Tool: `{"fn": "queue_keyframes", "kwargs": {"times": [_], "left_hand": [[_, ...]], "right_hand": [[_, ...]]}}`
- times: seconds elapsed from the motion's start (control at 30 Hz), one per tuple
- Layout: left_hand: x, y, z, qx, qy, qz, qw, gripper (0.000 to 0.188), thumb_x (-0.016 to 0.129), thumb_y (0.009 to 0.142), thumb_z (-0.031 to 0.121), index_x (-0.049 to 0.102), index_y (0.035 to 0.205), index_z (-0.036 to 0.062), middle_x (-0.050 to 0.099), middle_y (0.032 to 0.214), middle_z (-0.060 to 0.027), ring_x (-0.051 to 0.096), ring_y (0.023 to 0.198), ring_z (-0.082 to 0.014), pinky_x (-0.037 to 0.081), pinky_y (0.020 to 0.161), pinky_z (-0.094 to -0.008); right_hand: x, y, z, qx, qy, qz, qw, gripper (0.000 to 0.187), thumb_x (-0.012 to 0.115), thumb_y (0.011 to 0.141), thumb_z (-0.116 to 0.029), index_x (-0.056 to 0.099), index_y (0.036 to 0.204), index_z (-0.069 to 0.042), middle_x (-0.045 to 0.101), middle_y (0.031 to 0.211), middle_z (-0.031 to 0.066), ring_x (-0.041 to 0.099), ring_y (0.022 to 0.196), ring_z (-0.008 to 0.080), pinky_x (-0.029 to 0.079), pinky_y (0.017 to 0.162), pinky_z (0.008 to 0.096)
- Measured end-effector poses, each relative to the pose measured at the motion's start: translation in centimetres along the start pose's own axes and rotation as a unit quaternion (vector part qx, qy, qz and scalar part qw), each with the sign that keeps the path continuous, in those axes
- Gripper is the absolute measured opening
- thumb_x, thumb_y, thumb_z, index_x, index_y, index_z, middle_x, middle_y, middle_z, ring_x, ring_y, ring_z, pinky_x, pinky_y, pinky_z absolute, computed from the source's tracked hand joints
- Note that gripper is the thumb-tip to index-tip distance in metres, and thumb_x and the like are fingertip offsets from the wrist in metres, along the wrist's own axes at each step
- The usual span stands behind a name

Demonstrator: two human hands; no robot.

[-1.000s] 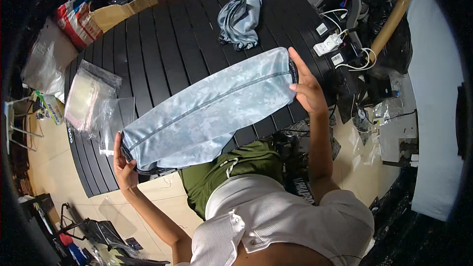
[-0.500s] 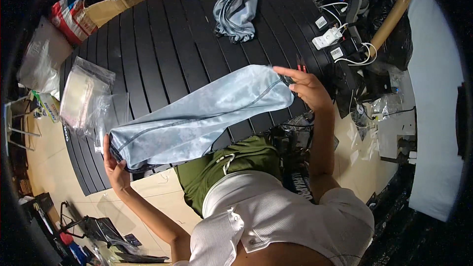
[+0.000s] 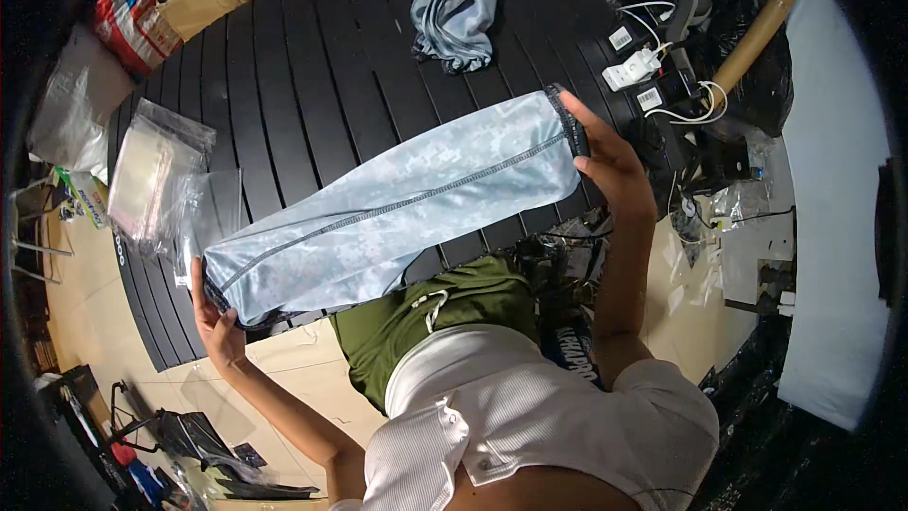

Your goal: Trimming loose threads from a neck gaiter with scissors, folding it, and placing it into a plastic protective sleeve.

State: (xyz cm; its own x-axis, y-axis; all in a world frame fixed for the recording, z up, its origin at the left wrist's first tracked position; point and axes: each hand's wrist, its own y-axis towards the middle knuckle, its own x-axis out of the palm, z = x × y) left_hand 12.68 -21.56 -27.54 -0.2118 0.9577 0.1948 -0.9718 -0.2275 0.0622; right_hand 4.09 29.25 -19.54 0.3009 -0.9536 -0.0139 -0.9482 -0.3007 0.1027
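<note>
Left hand point(image 3: 219, 329) (lower left) and right hand point(image 3: 617, 168) (right of center) are pinching opposite ends of a patterned cloth tube point(image 3: 402, 203), already spread lengthwise; a bunched cloth point(image 3: 468, 14)'s lying untouched up top.

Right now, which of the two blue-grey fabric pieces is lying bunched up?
The crumpled piece near the far edge of the black table; it lies untouched, while the other piece is stretched between the left hand and right hand.
</note>
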Motion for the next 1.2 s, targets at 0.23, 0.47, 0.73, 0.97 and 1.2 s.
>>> {"fn": "queue_keyframes", "kwargs": {"times": [0.23,0.47,0.73,0.97,1.2], "left_hand": [[4.5,0.0,3.0,-0.083,-0.011,-0.084,0.993,0.097,0.062,0.059,-0.005,0.014,0.142,0.0043,0.036,0.134,-0.0073,0.050,0.102,-0.0128,0.038,0.059,-0.0152],[8.3,-0.3,4.0,-0.085,-0.202,-0.176,0.960,0.098,0.048,0.059,-0.023,0.008,0.143,0.0087,0.003,0.150,-0.0002,0.011,0.136,-0.0125,0.043,0.068,-0.0158],[8.0,-0.1,4.0,-0.050,-0.202,-0.243,0.947,0.104,0.049,0.060,-0.022,-0.002,0.143,0.0129,0.005,0.149,-0.0034,0.025,0.128,-0.0067,0.042,0.066,-0.0159],[8.4,0.2,4.0,-0.047,-0.249,-0.260,0.932,0.104,0.049,0.062,-0.023,-0.005,0.143,0.0142,0.005,0.149,-0.0034,0.024,0.129,-0.0068,0.044,0.063,-0.0164],[9.2,0.3,3.8,-0.053,-0.280,-0.254,0.924,0.105,0.049,0.062,-0.024,-0.006,0.143,0.0149,0.003,0.149,-0.0034,0.022,0.131,-0.0092,0.045,0.062,-0.0160]], "right_hand": [[-4.4,0.7,2.4,-0.013,-0.065,0.080,0.995,0.061,0.048,0.080,-0.007,0.025,0.136,0.005,0.022,0.144,0.0166,0.016,0.135,0.0242,0.010,0.109,0.0335],[-4.4,1.2,3.0,0.059,0.044,0.075,0.994,0.063,0.048,0.081,0.001,0.022,0.139,0.001,0.024,0.143,0.0167,0.030,0.128,0.0224,0.025,0.103,0.0297],[-1.0,2.6,1.6,0.087,0.056,0.155,0.982,0.058,0.048,0.085,-0.004,0.027,0.138,-0.004,0.044,0.128,0.0118,0.053,0.083,0.0098,0.043,0.068,0.0196],[-2.3,2.8,2.4,0.082,0.031,0.135,0.987,0.055,0.048,0.087,-0.007,0.028,0.138,-0.004,0.052,0.116,0.0059,0.029,0.051,0.0005,0.022,0.041,0.0154],[-1.6,3.5,2.7,0.095,0.033,0.062,0.993,0.056,0.047,0.086,-0.005,0.025,0.138,-0.002,0.040,0.131,0.0159,0.046,0.113,0.0221,0.034,0.096,0.0305]]}}
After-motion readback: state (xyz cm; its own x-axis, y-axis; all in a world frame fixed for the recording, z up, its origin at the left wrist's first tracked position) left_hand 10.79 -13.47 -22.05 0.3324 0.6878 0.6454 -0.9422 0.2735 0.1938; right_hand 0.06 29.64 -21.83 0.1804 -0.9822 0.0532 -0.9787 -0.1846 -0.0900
